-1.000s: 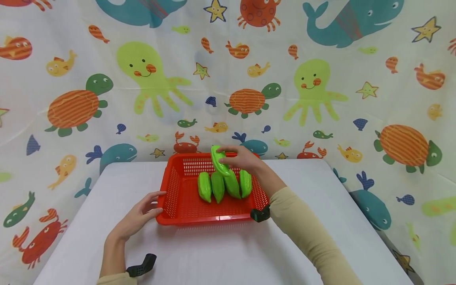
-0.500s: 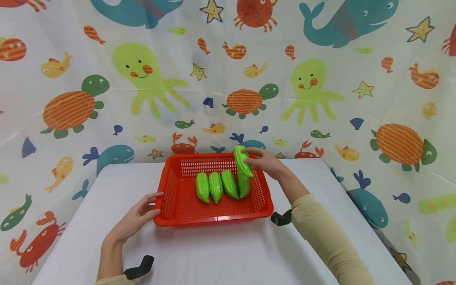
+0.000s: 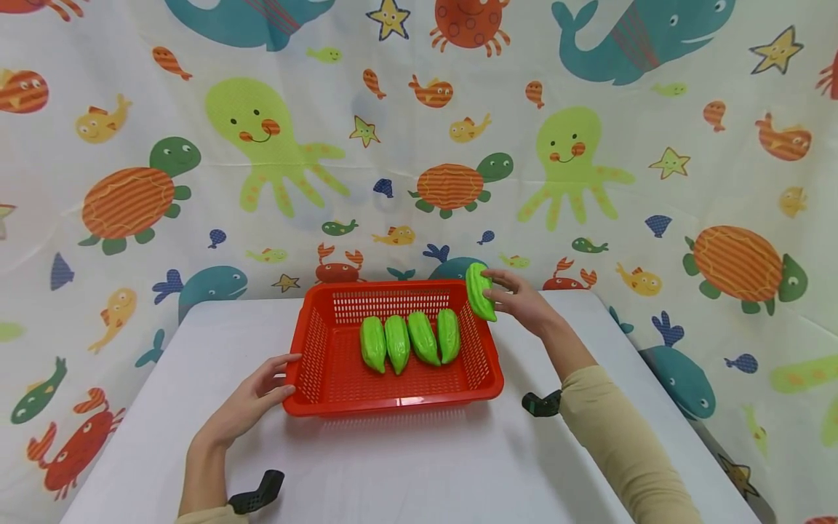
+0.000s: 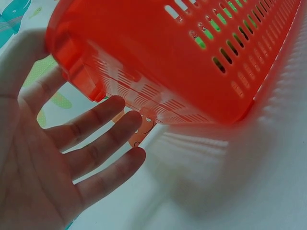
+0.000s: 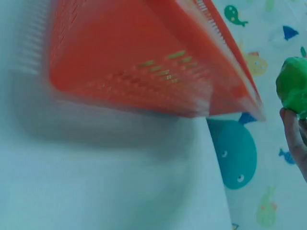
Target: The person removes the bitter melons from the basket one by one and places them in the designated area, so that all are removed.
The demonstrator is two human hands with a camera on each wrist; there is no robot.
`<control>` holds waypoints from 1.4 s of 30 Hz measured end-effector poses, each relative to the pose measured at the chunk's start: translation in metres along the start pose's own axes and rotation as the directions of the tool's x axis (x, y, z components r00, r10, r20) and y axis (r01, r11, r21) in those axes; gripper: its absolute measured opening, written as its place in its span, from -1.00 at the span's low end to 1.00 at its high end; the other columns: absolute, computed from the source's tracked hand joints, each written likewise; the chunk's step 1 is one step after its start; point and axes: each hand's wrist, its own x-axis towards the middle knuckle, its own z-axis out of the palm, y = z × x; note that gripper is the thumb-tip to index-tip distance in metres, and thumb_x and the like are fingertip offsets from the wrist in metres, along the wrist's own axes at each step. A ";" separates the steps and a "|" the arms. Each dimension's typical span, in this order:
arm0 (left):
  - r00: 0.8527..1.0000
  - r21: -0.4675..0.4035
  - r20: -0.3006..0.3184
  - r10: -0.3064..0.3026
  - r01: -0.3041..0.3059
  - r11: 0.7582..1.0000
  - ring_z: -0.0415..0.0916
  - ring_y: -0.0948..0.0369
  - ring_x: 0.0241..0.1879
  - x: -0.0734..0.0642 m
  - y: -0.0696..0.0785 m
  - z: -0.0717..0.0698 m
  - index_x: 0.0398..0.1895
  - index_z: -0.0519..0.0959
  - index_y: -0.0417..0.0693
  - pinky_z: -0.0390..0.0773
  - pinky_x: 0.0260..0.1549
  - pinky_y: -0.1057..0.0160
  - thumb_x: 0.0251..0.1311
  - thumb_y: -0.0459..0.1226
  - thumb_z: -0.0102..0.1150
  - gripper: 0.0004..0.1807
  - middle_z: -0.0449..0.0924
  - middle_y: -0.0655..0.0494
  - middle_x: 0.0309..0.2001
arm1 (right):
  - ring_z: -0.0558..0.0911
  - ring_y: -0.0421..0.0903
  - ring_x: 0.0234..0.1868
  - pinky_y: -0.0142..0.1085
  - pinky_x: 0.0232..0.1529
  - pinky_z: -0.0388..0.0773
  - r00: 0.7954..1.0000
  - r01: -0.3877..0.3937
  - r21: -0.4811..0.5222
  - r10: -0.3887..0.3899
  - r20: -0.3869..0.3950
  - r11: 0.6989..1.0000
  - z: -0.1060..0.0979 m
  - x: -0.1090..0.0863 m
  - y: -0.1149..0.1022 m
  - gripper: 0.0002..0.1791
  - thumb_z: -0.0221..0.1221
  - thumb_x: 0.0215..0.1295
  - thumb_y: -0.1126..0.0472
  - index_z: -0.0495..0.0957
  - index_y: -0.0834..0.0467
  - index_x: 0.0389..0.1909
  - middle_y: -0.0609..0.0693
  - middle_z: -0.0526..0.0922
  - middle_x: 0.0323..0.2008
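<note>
Head: four green fruits (image 3: 397, 342) in basket (image 3: 399, 402)

The right hand (image 3: 526, 302) now has its shiny green ridged vegetable (image 3: 481, 292) further right, by the back right corner of the red plastic basket (image 3: 393, 404).

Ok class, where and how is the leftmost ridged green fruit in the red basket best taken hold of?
Probably pinch the leftmost fruit across its middle, from above and left: it lies lengthwise, tapering at the near end, with bare basket floor leftward and another fruit crowding its right.
</note>
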 end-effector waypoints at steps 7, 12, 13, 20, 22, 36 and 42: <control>1.000 0.000 0.003 -0.002 0.002 1.000 0.28 -0.17 0.28 0.000 -0.001 0.001 0.45 0.21 0.12 0.57 0.02 -0.04 0.29 -0.08 0.20 -0.31 0.26 -0.12 0.35 | 0.41 0.07 0.16 -0.29 0.05 0.56 0.999 0.003 -0.030 -0.004 -0.040 1.000 -0.019 -0.006 0.021 -0.45 0.19 0.38 0.12 0.34 0.09 0.34 0.13 0.28 0.29; 1.000 -0.001 0.003 0.000 0.000 1.000 0.29 -0.17 0.27 0.000 -0.001 0.000 0.45 0.21 0.12 0.58 0.01 -0.04 0.29 -0.08 0.21 -0.31 0.26 -0.12 0.35 | 0.39 0.07 0.13 -0.30 0.04 0.53 0.997 -0.043 -0.076 0.038 -0.070 0.996 -0.030 -0.010 0.036 -0.43 0.20 0.37 0.08 0.34 0.08 0.36 0.11 0.25 0.33; 1.000 0.001 0.002 0.000 0.000 1.000 0.29 -0.17 0.27 0.000 0.000 0.000 0.45 0.21 0.12 0.58 0.01 -0.04 0.29 -0.08 0.21 -0.31 0.26 -0.12 0.35 | 0.38 0.08 0.14 -0.28 0.05 0.52 0.997 -0.049 -0.083 0.043 -0.071 0.995 -0.032 -0.011 0.038 -0.42 0.19 0.38 0.08 0.33 0.09 0.37 0.11 0.24 0.34; 1.000 0.010 -0.004 -0.001 0.001 1.000 0.31 -0.16 0.26 0.000 -0.001 0.001 0.45 0.21 0.13 0.59 0.00 -0.03 0.29 -0.08 0.21 -0.31 0.26 -0.12 0.34 | 0.27 0.15 0.29 0.00 0.24 0.41 0.980 -0.183 -0.146 0.169 -0.105 0.972 -0.043 -0.017 0.063 -0.36 0.21 0.35 0.01 0.31 0.05 0.40 0.14 0.20 0.39; 1.000 0.008 -0.003 0.000 0.000 1.000 0.31 -0.17 0.26 0.000 -0.002 0.001 0.45 0.21 0.13 0.59 -0.01 -0.02 0.29 -0.08 0.21 -0.31 0.26 -0.12 0.34 | 0.23 0.17 0.33 0.04 0.27 0.37 0.970 -0.236 -0.165 0.220 -0.108 0.958 -0.046 -0.019 0.073 -0.35 0.21 0.34 0.00 0.30 0.02 0.41 0.15 0.16 0.41; 1.000 0.007 -0.003 0.009 -0.009 1.000 0.29 -0.18 0.26 -0.001 -0.001 0.002 0.45 0.20 0.12 0.58 0.01 -0.04 0.31 -0.09 0.19 -0.32 0.24 -0.13 0.36 | 0.18 0.18 0.31 0.04 0.29 0.32 0.944 -0.325 -0.187 0.308 -0.114 0.927 -0.048 -0.022 0.096 -0.38 0.17 0.39 0.02 0.29 -0.01 0.43 0.19 0.09 0.45; 1.000 0.006 0.001 0.011 -0.011 1.000 0.29 -0.18 0.27 -0.001 -0.001 0.002 0.45 0.20 0.12 0.58 0.00 -0.02 0.31 -0.10 0.18 -0.32 0.24 -0.12 0.36 | 0.15 0.18 0.36 0.07 0.33 0.27 0.938 -0.340 -0.169 0.321 -0.129 0.925 -0.049 -0.022 0.101 -0.37 0.16 0.39 0.01 0.27 -0.06 0.44 0.17 0.06 0.48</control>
